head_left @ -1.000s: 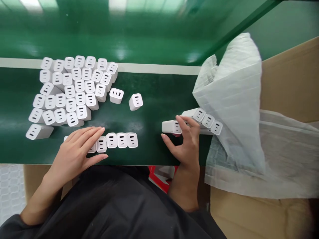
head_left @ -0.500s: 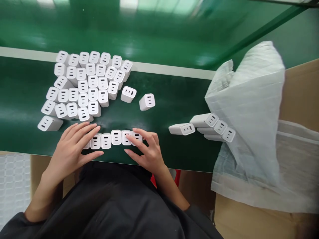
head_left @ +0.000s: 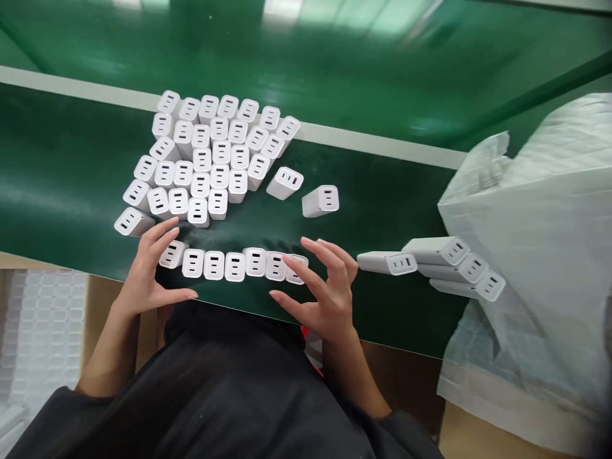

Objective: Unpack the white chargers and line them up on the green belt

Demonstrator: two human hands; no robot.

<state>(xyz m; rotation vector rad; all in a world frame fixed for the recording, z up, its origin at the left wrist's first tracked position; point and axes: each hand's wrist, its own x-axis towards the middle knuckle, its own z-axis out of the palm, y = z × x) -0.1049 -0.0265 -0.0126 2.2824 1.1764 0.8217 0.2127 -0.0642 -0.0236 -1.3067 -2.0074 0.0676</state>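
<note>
A row of several white USB chargers (head_left: 234,266) stands near the table's front edge, port faces up. At its left end my left hand (head_left: 155,268) is spread, thumb and fingers apart beside the leftmost charger (head_left: 173,254), which leans a little. My right hand (head_left: 320,284) is spread at the other end, its fingers partly covering the rightmost charger (head_left: 299,268); whether they touch it I cannot tell. Behind the row stands a large block of similar chargers (head_left: 201,159). Two separate chargers, one tilted (head_left: 285,183) and one leaning (head_left: 320,201), are to its right.
Several chargers (head_left: 437,251) lie on their sides at the right, against a white plastic bag (head_left: 535,242). The green table (head_left: 67,172) has a pale strip (head_left: 373,141) along its back. Below left is a white compartment tray (head_left: 48,325) by a cardboard box.
The camera view has shifted, so the scene sits further right. Both hands have spread wider and drawn back from the row, uncovering the leftmost charger.
</note>
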